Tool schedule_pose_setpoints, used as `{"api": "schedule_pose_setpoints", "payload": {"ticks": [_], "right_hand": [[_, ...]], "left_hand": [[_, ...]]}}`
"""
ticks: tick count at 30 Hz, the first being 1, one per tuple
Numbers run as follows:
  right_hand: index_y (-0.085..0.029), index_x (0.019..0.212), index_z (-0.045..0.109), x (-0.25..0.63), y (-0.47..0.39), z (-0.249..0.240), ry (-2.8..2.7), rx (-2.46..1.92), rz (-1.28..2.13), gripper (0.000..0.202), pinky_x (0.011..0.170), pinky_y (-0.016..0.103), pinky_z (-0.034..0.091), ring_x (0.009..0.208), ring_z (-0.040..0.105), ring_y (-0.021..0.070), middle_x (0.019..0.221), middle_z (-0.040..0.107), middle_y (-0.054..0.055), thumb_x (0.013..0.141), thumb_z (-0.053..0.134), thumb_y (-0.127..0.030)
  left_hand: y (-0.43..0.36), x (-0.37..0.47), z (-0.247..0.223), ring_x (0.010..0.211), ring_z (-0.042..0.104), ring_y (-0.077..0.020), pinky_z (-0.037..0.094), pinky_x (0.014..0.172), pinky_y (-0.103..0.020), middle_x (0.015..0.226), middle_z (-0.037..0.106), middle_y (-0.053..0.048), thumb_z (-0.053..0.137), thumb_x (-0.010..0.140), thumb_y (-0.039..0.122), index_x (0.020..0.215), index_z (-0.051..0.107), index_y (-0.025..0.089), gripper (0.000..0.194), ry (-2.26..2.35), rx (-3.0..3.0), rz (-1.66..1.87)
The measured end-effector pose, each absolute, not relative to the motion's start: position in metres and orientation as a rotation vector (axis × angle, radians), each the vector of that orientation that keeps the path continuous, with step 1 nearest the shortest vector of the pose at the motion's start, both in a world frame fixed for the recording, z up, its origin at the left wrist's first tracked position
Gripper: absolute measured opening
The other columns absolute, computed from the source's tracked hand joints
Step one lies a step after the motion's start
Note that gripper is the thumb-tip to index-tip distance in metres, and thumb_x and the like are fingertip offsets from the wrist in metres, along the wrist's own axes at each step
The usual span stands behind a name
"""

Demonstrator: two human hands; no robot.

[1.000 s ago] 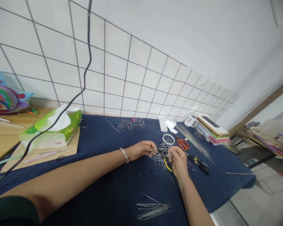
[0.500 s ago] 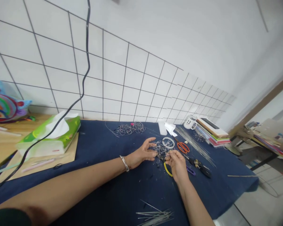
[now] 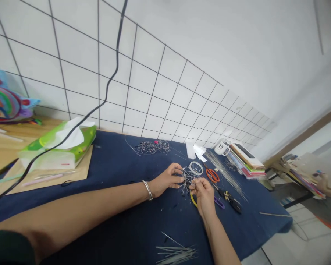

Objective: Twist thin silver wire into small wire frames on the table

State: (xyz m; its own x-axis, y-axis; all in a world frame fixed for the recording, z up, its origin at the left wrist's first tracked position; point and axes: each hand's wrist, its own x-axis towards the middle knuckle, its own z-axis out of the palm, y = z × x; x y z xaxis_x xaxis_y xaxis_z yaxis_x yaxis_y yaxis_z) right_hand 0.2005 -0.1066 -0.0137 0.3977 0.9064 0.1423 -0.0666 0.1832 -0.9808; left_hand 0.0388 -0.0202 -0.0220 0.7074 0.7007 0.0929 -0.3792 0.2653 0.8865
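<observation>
A tangled openwork piece of thin silvery wire [image 3: 186,175] is between my hands over the dark blue cloth [image 3: 121,228]. My left hand [image 3: 168,180], with a silver bangle at its wrist, has its fingers curled round the left side of this wire piece. On the right side, my right hand [image 3: 205,193] pinches the wire between thumb and fingertips; the exact strand is too fine to make out. Just behind lies a pale ring [image 3: 196,168], with orange-handled scissors [image 3: 212,175] to its right. A yellow curved handle [image 3: 193,199] shows partly beside my right hand.
Black pliers [image 3: 233,202] and a purple tool [image 3: 219,202] lie right. Long straight wires [image 3: 227,176], a mug [image 3: 222,147] and stacked books [image 3: 248,161] stand behind. Wire coils [image 3: 154,146], a tissue pack [image 3: 57,147], short wires [image 3: 178,254] and a hanging cable [image 3: 107,88] surround. Another person's arm [image 3: 327,186] shows far right.
My view has shifted slightly. My left fingers have closed in on the wire piece, and my right hand has turned a little while still pinching. Far right, another person's arm has become clearer.
</observation>
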Motion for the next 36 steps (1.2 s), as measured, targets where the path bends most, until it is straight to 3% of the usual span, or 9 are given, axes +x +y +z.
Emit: {"api": "schedule_pose_setpoints", "payload": {"ticks": [6, 14, 23, 27, 36], "right_hand": [[-0.016, 0.077, 0.058, 0.194, -0.104, -0.022, -1.058, -1.302, 0.701, 0.017, 0.048, 0.021, 0.043, 0.047, 0.052, 0.0080, 0.063, 0.058, -0.001, 0.075, 0.063, -0.032], [-0.017, 0.078, 0.055, 0.196, -0.102, -0.023, -0.958, -1.251, 0.610, 0.016, 0.050, 0.021, 0.042, 0.050, 0.052, 0.0085, 0.064, 0.058, -0.001, 0.076, 0.061, -0.032], [-0.016, 0.079, 0.055, 0.202, -0.100, -0.019, -0.859, -1.145, 0.603, 0.018, 0.048, 0.021, 0.041, 0.054, 0.052, 0.0089, 0.070, 0.058, 0.000, 0.076, 0.061, -0.033], [-0.017, 0.078, 0.054, 0.198, -0.102, -0.018, -0.900, -1.147, 0.613, 0.018, 0.046, 0.020, 0.039, 0.054, 0.051, 0.0082, 0.074, 0.058, 0.001, 0.077, 0.061, -0.033], [-0.019, 0.085, 0.056, 0.196, -0.103, -0.014, -0.943, -1.142, 0.674, 0.014, 0.046, 0.020, 0.038, 0.050, 0.047, 0.0067, 0.069, 0.055, -0.002, 0.081, 0.056, -0.032]], "left_hand": [[-0.021, 0.046, -0.033, 0.070, 0.055, -0.0090, 0.048, 0.060, -0.024, 0.096, 0.048, -0.003, 0.060, 0.072, 0.027, 0.098, 0.044, 0.022, 0.030, 0.474, 1.130, 0.801], [-0.011, 0.043, -0.033, 0.063, 0.055, -0.0087, 0.047, 0.059, -0.024, 0.079, 0.050, 0.000, 0.055, 0.071, 0.017, 0.093, 0.044, 0.020, 0.025, 0.538, 1.040, 0.831], [-0.010, 0.040, -0.024, 0.079, 0.060, -0.0150, 0.048, 0.073, -0.033, 0.078, 0.053, 0.000, 0.056, 0.072, 0.018, 0.092, 0.045, 0.021, 0.023, 0.411, 1.001, 0.784], [-0.011, 0.038, -0.018, 0.079, 0.059, -0.0135, 0.047, 0.077, -0.034, 0.077, 0.052, 0.001, 0.058, 0.070, 0.016, 0.083, 0.046, 0.019, 0.019, 0.362, 0.935, 0.794], [-0.012, 0.035, -0.009, 0.064, 0.050, -0.0081, 0.048, 0.065, -0.029, 0.070, 0.046, 0.003, 0.056, 0.068, 0.009, 0.083, 0.049, 0.019, 0.019, 0.269, 0.841, 0.778]]}}
